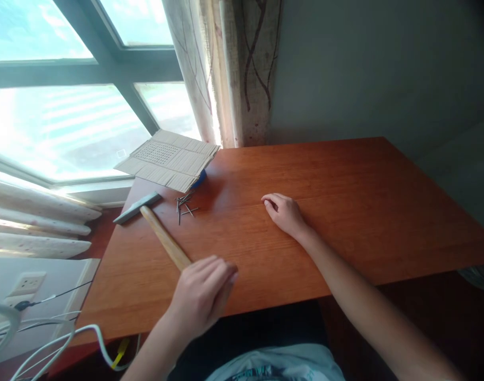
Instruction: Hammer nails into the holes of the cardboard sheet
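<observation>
My left hand is closed around the lower end of the wooden handle of a hammer. The hammer slants away to the upper left, its grey head near the left edge of the table. On the tabletop, in from its front edge, my right hand rests with the fingers curled inward and no object showing in them. Several loose metal nails lie in a small pile to the right of the hammer head, apart from both hands.
A flat cardboard sheet with rows of small holes sits raised on something blue at the table's far left corner. Beyond the brown table are a window and curtains. White cables hang at the lower left.
</observation>
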Motion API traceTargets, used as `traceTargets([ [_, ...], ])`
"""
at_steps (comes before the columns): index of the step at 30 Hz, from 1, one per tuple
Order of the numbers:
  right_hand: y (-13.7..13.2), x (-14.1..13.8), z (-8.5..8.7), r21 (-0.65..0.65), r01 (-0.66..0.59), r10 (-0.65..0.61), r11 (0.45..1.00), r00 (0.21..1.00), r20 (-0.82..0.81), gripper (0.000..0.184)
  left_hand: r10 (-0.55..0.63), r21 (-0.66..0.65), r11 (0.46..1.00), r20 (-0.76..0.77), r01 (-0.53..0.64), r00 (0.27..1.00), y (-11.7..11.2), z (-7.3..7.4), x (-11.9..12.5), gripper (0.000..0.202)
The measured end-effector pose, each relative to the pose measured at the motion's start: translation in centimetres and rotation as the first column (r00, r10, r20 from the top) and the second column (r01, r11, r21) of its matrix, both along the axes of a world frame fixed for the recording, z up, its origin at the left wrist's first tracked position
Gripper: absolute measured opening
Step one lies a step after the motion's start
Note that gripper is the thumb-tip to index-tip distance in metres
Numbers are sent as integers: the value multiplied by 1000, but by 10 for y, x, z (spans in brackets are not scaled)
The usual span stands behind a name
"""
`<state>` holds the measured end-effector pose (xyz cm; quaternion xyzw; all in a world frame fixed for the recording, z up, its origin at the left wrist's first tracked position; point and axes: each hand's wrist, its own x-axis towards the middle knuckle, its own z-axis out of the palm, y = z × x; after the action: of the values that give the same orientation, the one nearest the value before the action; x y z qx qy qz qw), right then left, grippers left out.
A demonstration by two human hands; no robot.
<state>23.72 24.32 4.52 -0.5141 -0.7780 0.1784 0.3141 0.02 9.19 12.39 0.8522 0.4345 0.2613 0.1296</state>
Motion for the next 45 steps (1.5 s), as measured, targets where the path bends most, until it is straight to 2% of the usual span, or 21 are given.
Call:
traceTargets([
  [3, 0, 0, -1, 0, -10, 10, 1000, 1000, 3, 21, 201, 63, 978, -60, -197, 978, 45, 8, -13, 19],
  [6, 0, 0, -2, 0, -13, 13, 1000, 1000, 5, 22, 409, 194, 904, -136, -380, 902, 81, 15, -21, 23],
  [9, -1, 0, -1, -1, -13, 13, 1000, 1000, 7, 22, 550, 291, 823, -193, -488, 813, 107, 18, -27, 23],
  [12, -2, 0, 0, -1, -11, 11, 1000, 1000, 8, 22, 625, 365, 758, -170, -540, 762, 127, 17, -36, 26],
  [15, -1, 0, 0, 0, -12, 12, 1000, 1000, 8, 22, 648, 373, 733, -133, -568, 750, 139, 11, -44, 31],
  [18, -1, 0, -1, 1, -14, 14, 1000, 1000, 8, 22, 649, 329, 738, -108, -589, 753, 143, 7, -48, 36],
  [25, -2, 0, -1, 0, -3, 3, 1000, 1000, 15, 22, 604, 304, 762, -19, -571, 796, 130, 4, -56, 31],
  [30, -2, -1, -2, 1, -8, 8, 1000, 1000, 24, 22, 634, 311, 734, 6, -604, 773, 129, 5, -73, 31],
  [33, -2, -1, -1, 3, -6, 6, 1000, 1000, 23, 22, 644, 286, 733, 1, -617, 765, 138, 13, -74, 34],
  [37, -2, -1, -1, 2, -7, 7, 1000, 1000, 20, 22, 692, 244, 713, -91, -658, 716, 160, 25, -70, 43],
  [41, -1, -1, -3, -3, -4, 4, 1000, 1000, 10, 22, 708, 191, 706, -152, -682, 690, 182, 22, -73, 45],
  [45, -1, -1, -2, -12, -8, 8, 1000, 1000, -15, 22, 705, 139, 707, -224, -694, 673, 190, 16, -73, 46],
])
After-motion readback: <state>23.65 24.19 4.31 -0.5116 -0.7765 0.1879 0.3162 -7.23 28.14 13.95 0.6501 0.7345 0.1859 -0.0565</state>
